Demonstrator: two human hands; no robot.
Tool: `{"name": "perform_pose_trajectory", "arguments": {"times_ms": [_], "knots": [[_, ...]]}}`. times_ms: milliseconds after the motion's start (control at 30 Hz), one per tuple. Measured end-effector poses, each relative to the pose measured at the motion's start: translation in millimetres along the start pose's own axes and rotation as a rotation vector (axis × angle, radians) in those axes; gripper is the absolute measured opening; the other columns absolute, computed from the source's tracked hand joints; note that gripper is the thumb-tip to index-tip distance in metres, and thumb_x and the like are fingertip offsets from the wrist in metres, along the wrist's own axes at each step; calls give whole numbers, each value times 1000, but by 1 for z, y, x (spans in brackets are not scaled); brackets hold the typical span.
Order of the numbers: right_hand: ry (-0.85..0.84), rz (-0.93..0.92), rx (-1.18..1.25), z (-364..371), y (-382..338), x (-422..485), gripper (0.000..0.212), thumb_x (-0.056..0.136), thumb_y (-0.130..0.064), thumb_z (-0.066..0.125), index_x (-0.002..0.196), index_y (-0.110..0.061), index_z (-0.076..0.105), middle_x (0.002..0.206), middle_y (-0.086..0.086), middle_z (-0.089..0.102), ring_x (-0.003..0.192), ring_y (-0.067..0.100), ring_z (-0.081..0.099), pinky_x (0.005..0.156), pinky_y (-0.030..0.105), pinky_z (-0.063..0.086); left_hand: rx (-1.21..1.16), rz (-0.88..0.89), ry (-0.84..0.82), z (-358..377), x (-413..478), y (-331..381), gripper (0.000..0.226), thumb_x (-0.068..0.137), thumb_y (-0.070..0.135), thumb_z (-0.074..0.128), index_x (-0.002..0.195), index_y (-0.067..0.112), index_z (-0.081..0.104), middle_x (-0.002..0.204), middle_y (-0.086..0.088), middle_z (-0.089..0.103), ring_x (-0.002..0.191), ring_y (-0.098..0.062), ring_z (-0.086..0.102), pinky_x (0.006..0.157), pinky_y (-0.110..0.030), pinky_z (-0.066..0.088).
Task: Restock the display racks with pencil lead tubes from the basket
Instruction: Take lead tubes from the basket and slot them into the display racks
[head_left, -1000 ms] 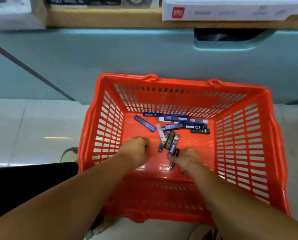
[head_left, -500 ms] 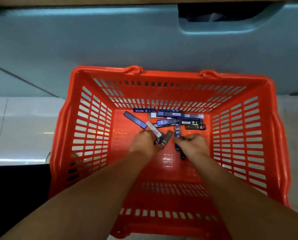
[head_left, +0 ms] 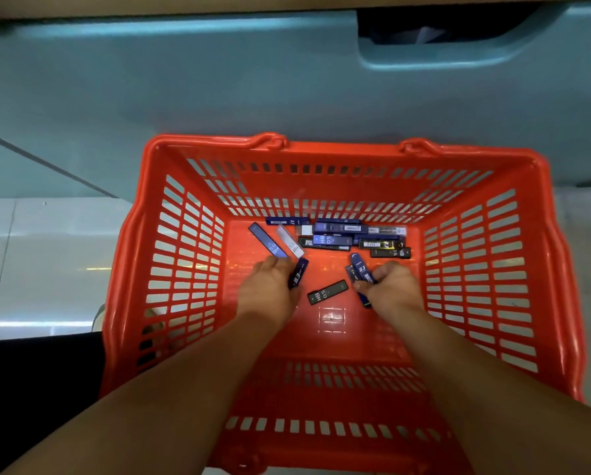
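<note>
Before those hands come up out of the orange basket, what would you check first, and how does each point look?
1. Left hand grips a blue tube: ok.
2. Right hand holds blue tubes: ok; how many, cannot tell.
3. Dark tube between the hands picked up: not ok, it lies loose.
4. Pile at the far wall cleared: not ok.
5. Way up past the basket rim free: ok.
6. Display racks within reach: cannot tell, none in view.
</note>
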State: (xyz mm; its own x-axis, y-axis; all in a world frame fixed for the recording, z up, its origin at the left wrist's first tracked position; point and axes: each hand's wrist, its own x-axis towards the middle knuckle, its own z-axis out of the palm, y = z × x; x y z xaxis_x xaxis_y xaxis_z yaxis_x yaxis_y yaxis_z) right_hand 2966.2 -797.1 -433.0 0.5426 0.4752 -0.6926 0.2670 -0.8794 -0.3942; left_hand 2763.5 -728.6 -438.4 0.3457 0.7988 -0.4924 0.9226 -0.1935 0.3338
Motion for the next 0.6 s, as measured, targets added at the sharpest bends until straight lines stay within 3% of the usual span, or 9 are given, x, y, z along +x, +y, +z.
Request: {"name": "perform_pose_trajectory", "arguments": {"times_ms": [100, 200, 300, 400, 467, 533, 600], "knots": [[7, -43, -33, -4, 2, 0, 25, 86, -26, 82, 81, -27, 57, 84, -2, 66, 77, 16, 62, 69, 33, 50, 48, 33, -74, 2, 11, 16, 28, 92, 14, 68, 119, 14, 62, 115, -6, 64, 106, -23, 60, 87, -36, 55], [-9, -19, 44, -5, 1, 0, 17, 85, -23, 82, 81, -25, 65, 80, -1, 68, 73, 14, 64, 67, 33, 55, 2, 32, -109, 2, 11, 25, 29, 89, 10, 68, 117, 9, 59, 115, -9, 60, 100, -26, 62, 85, -36, 55], [-24, -8, 70, -7, 1, 2, 12, 86, -21, 80, 83, -22, 67, 77, 1, 68, 68, 15, 64, 56, 26, 46, -88, 53, -150, 1, 7, 33, 23, 90, 8, 62, 111, 11, 52, 116, -10, 58, 92, -26, 60, 81, -36, 52], [-11, 6, 110, -11, 3, 7, 15, 84, -19, 82, 80, -20, 68, 74, 2, 68, 64, 16, 63, 57, 27, 50, -131, 75, -222, 7, 5, 39, 41, 90, 21, 67, 125, 16, 44, 123, -6, 54, 98, -23, 58, 85, -37, 51], [-7, -5, 141, -14, 4, 9, 15, 82, -17, 86, 80, -15, 72, 70, 1, 67, 57, 12, 62, 49, 22, 46, -32, 138, -232, 11, 7, 41, 54, 89, 35, 74, 133, 19, 45, 127, -4, 51, 106, -23, 58, 90, -38, 52], [-23, -9, 138, -15, 3, 8, 18, 80, -19, 88, 81, -11, 72, 64, 0, 65, 48, 7, 57, 40, 19, 39, -20, 188, -216, 13, 7, 45, 52, 90, 36, 75, 134, 19, 53, 127, -3, 51, 112, -24, 59, 96, -37, 52], [-45, 8, 126, -12, -1, 5, 26, 79, -24, 89, 77, -14, 66, 63, -1, 63, 48, 7, 56, 40, 20, 37, -30, 254, -197, 14, 8, 46, 41, 93, 27, 72, 132, 19, 59, 127, -2, 52, 111, -24, 61, 94, -34, 50]]}}
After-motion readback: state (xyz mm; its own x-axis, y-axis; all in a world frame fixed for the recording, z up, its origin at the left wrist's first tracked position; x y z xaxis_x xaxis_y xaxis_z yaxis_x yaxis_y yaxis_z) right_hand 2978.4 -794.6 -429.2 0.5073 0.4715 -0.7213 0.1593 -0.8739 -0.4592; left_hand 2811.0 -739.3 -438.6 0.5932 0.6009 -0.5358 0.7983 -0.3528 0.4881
